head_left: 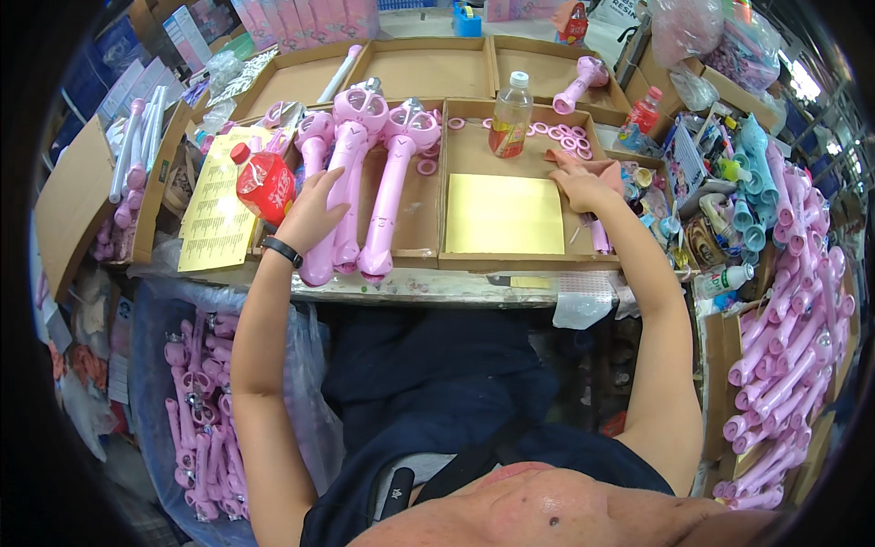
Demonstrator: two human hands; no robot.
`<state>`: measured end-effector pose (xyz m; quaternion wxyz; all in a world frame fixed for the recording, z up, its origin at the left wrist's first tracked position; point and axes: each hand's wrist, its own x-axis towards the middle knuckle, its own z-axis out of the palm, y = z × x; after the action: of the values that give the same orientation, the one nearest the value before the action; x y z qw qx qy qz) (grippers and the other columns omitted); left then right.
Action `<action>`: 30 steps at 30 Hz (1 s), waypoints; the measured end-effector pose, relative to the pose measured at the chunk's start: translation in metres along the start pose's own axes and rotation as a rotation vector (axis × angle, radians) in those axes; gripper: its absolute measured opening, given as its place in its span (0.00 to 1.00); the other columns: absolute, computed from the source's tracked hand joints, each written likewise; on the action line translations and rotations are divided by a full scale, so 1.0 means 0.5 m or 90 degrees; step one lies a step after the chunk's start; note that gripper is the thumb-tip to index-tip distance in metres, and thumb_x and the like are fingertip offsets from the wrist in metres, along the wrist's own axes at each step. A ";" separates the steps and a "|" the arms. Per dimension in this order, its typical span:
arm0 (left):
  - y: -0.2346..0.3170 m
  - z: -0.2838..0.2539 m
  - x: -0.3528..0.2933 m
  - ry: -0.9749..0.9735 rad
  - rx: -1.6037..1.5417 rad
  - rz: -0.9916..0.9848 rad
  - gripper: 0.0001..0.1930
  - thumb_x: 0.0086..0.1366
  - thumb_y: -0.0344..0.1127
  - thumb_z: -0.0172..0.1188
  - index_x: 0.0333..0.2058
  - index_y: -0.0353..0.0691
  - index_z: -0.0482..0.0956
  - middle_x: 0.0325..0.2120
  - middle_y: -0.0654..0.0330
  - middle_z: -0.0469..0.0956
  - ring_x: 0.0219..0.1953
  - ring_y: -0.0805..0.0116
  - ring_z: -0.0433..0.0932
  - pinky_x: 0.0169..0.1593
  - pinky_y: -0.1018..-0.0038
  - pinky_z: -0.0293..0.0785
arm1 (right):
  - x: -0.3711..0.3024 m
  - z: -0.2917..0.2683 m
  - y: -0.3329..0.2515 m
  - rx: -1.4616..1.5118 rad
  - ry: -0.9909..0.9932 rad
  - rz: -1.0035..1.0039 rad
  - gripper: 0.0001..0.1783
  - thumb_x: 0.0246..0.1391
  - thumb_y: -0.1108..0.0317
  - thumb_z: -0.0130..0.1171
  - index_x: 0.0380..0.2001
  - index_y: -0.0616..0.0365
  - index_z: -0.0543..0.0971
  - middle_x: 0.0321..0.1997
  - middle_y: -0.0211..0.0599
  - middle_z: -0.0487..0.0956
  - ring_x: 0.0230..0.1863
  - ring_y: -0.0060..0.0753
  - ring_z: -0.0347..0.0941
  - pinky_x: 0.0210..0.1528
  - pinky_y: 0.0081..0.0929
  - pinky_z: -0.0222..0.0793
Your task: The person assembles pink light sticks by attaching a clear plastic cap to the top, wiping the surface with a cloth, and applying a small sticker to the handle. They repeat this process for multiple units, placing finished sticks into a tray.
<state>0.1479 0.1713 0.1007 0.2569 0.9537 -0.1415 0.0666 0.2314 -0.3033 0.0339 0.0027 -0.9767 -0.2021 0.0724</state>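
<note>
My left hand point(313, 217) is curled round the handle of the leftmost pink toy wand point(315, 260). Two more pink toy wands, a middle one point(350, 150) and a right one point(390, 187), lie beside it across the cardboard tray, their clear round heads pointing away from me. Over on the right, my right hand point(581, 187) is closed on a salmon-coloured cloth point(605, 171); its fingertips are partly hidden in the folds. A yellow sheet point(505, 214) lies in the tray just left of that hand.
Small pink rings point(567, 142) lie behind a half-full bottle point(510, 116). A red-labelled bottle point(264, 182) leans by my left hand. Another pink wand point(581, 84) lies in a rear tray. Pink parts fill a lined bin point(205, 410) at lower left and are heaped point(788, 337) at right.
</note>
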 end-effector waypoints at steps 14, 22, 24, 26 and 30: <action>0.254 0.052 -0.085 -0.057 -0.156 0.193 0.26 0.56 0.36 0.62 0.52 0.33 0.67 0.51 0.41 0.67 0.53 0.46 0.67 0.56 0.64 0.64 | 0.067 -0.050 -0.059 0.191 -0.072 0.084 0.32 0.32 0.49 0.69 0.33 0.67 0.76 0.30 0.48 0.78 0.36 0.44 0.76 0.46 0.34 0.69; 0.281 0.178 -0.089 0.025 -0.830 -0.065 0.37 0.59 0.29 0.61 0.62 0.32 0.49 0.55 0.55 0.63 0.56 0.70 0.63 0.58 0.74 0.60 | -0.259 -0.094 -0.196 0.141 0.518 -0.308 0.13 0.39 0.75 0.60 0.32 0.48 0.81 0.33 0.32 0.78 0.36 0.38 0.75 0.42 0.33 0.69; 0.278 0.198 -0.120 -0.055 -0.811 -0.061 0.34 0.57 0.26 0.62 0.60 0.33 0.55 0.54 0.57 0.63 0.54 0.71 0.65 0.57 0.75 0.62 | -0.321 -0.056 -0.229 0.154 0.523 -0.316 0.16 0.38 0.74 0.60 0.34 0.45 0.81 0.36 0.30 0.78 0.39 0.37 0.75 0.43 0.34 0.68; 0.277 0.215 -0.157 -0.080 -0.756 -0.071 0.25 0.54 0.25 0.64 0.51 0.35 0.70 0.51 0.56 0.68 0.53 0.68 0.68 0.56 0.73 0.64 | -0.365 -0.012 -0.248 0.179 0.483 -0.250 0.16 0.40 0.69 0.63 0.37 0.42 0.81 0.44 0.34 0.76 0.49 0.43 0.71 0.52 0.41 0.63; 0.272 0.240 -0.197 -0.024 -0.459 0.108 0.19 0.47 0.25 0.66 0.41 0.38 0.78 0.44 0.50 0.75 0.52 0.54 0.69 0.55 0.67 0.64 | -0.417 0.064 -0.261 0.342 0.390 -0.064 0.26 0.40 0.55 0.68 0.45 0.48 0.77 0.59 0.47 0.63 0.63 0.53 0.53 0.64 0.48 0.43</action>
<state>0.0192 0.0210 0.0419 0.5672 0.7881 -0.2389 0.0160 -0.0139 -0.2668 0.0358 0.3211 -0.9065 -0.2133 -0.1719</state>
